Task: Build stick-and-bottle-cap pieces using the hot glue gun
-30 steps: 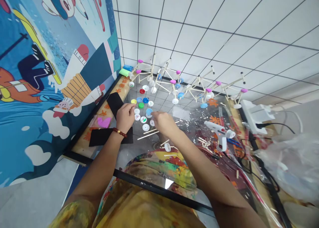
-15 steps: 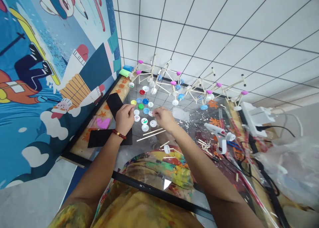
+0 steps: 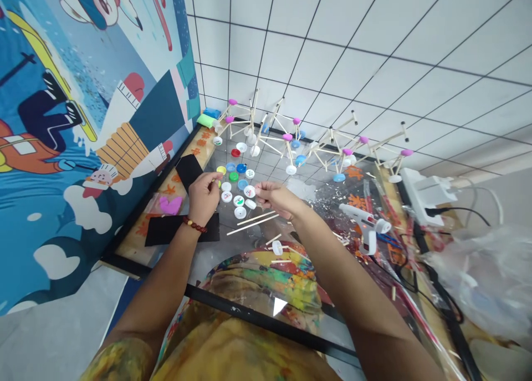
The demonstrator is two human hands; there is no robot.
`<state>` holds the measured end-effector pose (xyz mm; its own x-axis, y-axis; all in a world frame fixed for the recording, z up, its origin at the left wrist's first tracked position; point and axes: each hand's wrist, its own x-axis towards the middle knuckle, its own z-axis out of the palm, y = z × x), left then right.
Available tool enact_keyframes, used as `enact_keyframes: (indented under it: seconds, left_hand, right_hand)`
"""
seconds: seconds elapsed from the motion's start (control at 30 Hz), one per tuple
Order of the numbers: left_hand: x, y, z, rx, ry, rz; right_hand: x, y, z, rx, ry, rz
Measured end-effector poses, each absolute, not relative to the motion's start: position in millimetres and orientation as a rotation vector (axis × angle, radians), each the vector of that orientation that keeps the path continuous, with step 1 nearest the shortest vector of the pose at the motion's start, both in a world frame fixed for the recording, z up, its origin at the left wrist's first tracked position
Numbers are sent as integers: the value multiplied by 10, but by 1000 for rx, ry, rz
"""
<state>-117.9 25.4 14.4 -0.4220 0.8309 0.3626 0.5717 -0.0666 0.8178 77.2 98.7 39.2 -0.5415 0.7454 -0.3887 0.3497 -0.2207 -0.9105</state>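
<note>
My left hand (image 3: 203, 195) is curled in a pinch over the glass table (image 3: 249, 242), next to a yellow cap (image 3: 221, 170); what it pinches is too small to make out. A beaded bracelet sits on its wrist. My right hand (image 3: 276, 197) is pinched at the edge of a tilted white bottle cap (image 3: 249, 191). Between and beyond the hands lie several coloured and white bottle caps (image 3: 238, 177). Two long wooden sticks (image 3: 253, 221) lie just below my right hand.
Stick-and-cap frames (image 3: 291, 140) stand along the tiled back wall. A white glue gun (image 3: 366, 223) rests at the right, with a power strip (image 3: 424, 189), cables and a plastic bag (image 3: 486, 275) beyond. Black sheets (image 3: 166, 231) and a pink heart (image 3: 170, 204) lie left.
My right hand has drawn back from the caps toward me, now with a white cap at its fingertips. My left hand has stayed curled and moved up slightly.
</note>
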Motion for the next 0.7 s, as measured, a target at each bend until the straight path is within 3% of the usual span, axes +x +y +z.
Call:
enact_keyframes:
  seconds: [0.23, 0.5, 0.7]
  left_hand:
    - [-1383, 249, 158, 1870, 2070, 1216]
    - [-1369, 280, 90, 1903, 2190, 1153]
    - [-1351, 258, 163, 1897, 2210, 1234]
  right_hand:
    - [791, 1019, 331, -1413, -1994, 1473]
    - [757, 954, 406, -1387, -2268, 1261]
    - [1713, 810, 1108, -1445, -2562, 377]
